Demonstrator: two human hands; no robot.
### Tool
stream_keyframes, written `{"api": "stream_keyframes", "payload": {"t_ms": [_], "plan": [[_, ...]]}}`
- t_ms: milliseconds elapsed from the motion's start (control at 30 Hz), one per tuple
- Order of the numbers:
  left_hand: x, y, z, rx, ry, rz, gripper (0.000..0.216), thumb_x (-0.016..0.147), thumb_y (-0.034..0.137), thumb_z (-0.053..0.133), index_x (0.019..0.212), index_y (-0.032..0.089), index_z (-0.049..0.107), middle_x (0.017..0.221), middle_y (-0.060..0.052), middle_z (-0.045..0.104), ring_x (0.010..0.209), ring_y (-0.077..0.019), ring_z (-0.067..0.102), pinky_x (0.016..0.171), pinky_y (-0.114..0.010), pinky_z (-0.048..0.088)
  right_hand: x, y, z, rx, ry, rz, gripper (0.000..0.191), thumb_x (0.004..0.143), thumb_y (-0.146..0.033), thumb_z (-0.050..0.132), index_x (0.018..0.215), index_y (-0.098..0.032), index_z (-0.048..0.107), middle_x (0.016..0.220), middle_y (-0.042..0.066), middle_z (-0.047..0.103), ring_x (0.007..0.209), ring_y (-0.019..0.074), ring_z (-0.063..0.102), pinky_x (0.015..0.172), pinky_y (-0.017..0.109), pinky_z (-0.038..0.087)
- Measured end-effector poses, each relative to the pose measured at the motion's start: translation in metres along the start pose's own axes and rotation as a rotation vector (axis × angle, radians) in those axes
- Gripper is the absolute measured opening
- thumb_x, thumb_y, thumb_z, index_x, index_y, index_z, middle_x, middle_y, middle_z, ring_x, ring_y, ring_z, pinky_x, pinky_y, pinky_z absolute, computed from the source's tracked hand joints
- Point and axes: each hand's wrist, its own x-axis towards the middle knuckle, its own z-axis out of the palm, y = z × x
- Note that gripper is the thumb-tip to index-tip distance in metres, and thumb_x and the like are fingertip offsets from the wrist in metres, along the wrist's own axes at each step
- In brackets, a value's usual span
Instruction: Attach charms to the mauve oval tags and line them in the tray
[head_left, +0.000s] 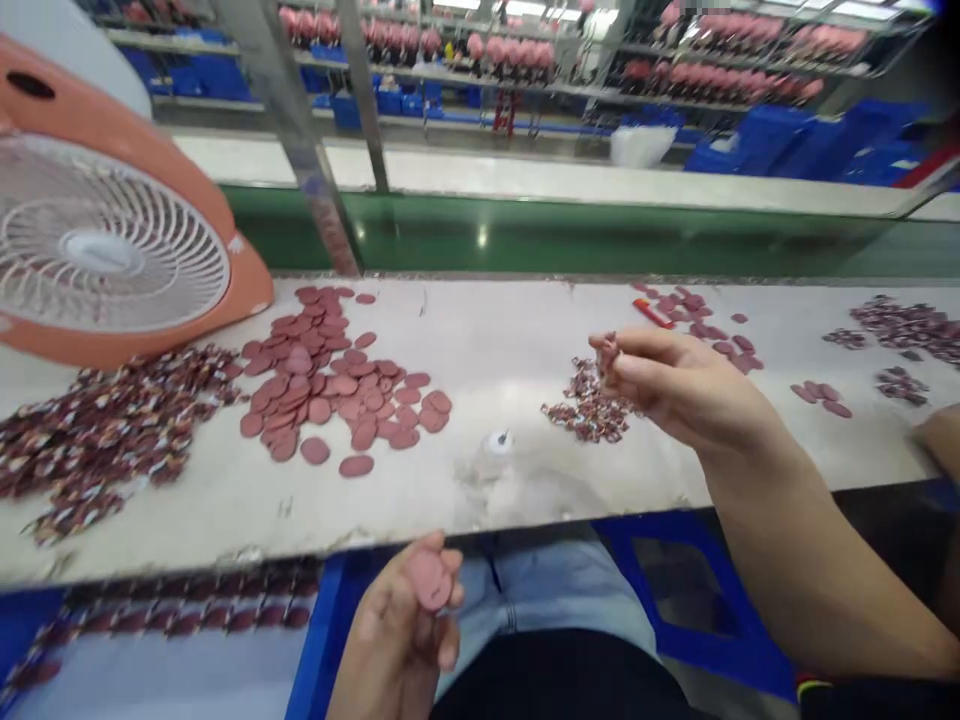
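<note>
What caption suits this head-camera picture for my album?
Left hand holds a dusky-pink oval disc; right hand pinches a small maroon piece above the white workbench.

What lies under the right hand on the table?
Under the right hand lies a small pile of dark red printed bits on the white table. The hand covers the pile's right edge, so its extent there is hidden.

I have my right hand (675, 385) stretched out far and to the right, forearm running back to the near right corner, fingertips pinched together. My left hand (405, 625) sits near, low and centre, fingers curled closed.
</note>
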Motion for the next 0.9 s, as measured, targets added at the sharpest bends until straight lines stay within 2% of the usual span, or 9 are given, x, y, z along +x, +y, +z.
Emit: {"api": "stream_keyframes", "payload": {"t_ms": [33,133,267,400,533,900], "plan": [[-0.005,-0.001,0.003,0.01,-0.015,-0.012,0.041,0.065,0.049,0.09,0.092,0.02,0.081,0.084,-0.009,0.075,0.068,-0.0133,0.064,0.043,-0.013,0.042,-0.019,-0.001,0.015,0.022,-0.056,0.016,0.032,0.069,-0.048,0.089,0.09,-0.026,0.079,0.085,0.002,0.074,0.067,0.0132,0.069,0.06,0.024,0.061],[-0.014,-0.002,0.005,0.039,-0.112,-0.078,0.041,0.07,0.05,0.087,0.095,0.018,0.08,0.083,-0.009,0.074,0.067,-0.0128,0.064,0.045,-0.014,0.044,-0.06,-0.006,0.054,0.039,-0.277,0.009,0.011,0.08,-0.029,0.083,0.09,-0.027,0.08,0.082,0.002,0.076,0.067,0.0134,0.071,0.062,0.022,0.061],[-0.019,-0.003,-0.001,0.065,-0.235,-0.109,0.045,0.072,0.051,0.085,0.099,0.015,0.08,0.075,-0.006,0.067,0.064,-0.012,0.061,0.046,-0.015,0.046,-0.084,-0.01,0.084,-0.158,-0.434,-0.139,0.011,0.084,-0.019,0.078,0.093,-0.025,0.079,0.083,0.002,0.076,0.072,0.0129,0.072,0.065,0.017,0.059],[-0.024,-0.004,-0.005,0.078,-0.29,-0.1,0.034,0.078,0.048,0.081,0.09,0.016,0.081,0.071,-0.003,0.064,0.064,-0.0103,0.059,0.047,-0.014,0.049,-0.083,-0.008,0.091,-0.252,-0.525,-0.224,0.006,0.086,-0.018,0.077,0.091,-0.021,0.076,0.079,-0.001,0.073,0.066,0.0077,0.067,0.061,0.012,0.053],[-0.025,-0.005,-0.005,0.053,-0.307,-0.118,0.03,0.081,0.047,0.079,0.078,0.016,0.079,0.071,-0.003,0.065,0.064,-0.0094,0.06,0.048,-0.012,0.05,-0.08,-0.008,0.09,-0.313,-0.598,-0.25,0.005,0.088,-0.019,0.075,0.093,-0.02,0.077,0.079,-0.001,0.073,0.066,0.0076,0.066,0.061,0.014,0.051],[-0.023,-0.006,-0.008,0.064,-0.288,-0.167,0.033,0.081,0.047,0.079,0.082,0.014,0.079,0.073,-0.004,0.065,0.067,-0.0112,0.061,0.047,-0.013,0.051,-0.076,-0.009,0.089,-0.387,-0.715,-0.307,0.008,0.093,-0.02,0.071,0.099,-0.022,0.076,0.084,-0.001,0.075,0.071,0.0087,0.069,0.065,0.017,0.052]]}}
